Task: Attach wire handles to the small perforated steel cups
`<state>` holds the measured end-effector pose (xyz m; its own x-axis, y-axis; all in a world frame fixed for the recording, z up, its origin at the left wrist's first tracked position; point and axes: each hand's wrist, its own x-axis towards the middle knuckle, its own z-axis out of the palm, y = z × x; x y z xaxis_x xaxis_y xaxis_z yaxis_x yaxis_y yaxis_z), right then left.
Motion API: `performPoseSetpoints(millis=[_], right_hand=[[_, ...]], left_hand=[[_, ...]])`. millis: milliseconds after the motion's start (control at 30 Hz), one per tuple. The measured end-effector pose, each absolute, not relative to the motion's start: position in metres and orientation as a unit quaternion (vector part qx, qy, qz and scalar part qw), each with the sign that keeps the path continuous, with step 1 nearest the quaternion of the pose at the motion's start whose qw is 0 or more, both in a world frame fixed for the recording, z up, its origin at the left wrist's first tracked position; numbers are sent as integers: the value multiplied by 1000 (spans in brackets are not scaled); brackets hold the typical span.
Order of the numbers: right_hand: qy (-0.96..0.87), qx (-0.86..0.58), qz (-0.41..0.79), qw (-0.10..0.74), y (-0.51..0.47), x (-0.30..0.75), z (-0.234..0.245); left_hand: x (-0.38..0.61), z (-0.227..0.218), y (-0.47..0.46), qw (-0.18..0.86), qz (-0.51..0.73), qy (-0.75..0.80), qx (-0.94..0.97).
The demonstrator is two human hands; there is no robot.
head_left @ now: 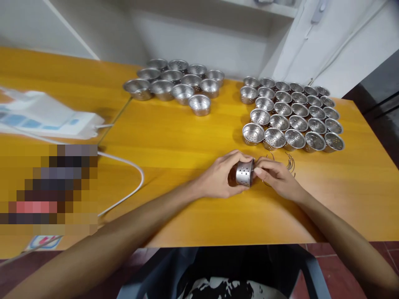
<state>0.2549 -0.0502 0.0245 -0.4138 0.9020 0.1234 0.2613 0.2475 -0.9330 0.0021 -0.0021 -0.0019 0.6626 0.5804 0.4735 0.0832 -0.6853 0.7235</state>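
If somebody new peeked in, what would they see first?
Probably the block of shiny metal cups, standing in rows on the right of the yellow table. In front, the left hand holds a tipped cup while the right hand pinches what looks like a thin wire at its rim. A smaller cup group stands farther left.

My left hand (218, 176) and right hand (277, 176) flank a cup (244, 173) at the table (199, 224); what appear to be wires (291, 162) lie just beyond my right. Rows of cups (294, 139) stand farther back, a power strip (59, 128) to their left.
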Motion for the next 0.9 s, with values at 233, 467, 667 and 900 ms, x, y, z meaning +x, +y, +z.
performPoseSetpoints(millis=[233,467,667,900], right_hand=[[-641,-471,400,455,-54,256,9],[-685,-503,331,411,-58,253,16],[-667,-527,261,457,-59,256,22],[-716,-517,170,437,-57,266,20]], left_hand=[[3,-2,-2,369,378,128,840],[5,4,-9,387,350,142,841],[-6,11,13,321,396,245,824],[-4,-12,119,318,464,511,649]])
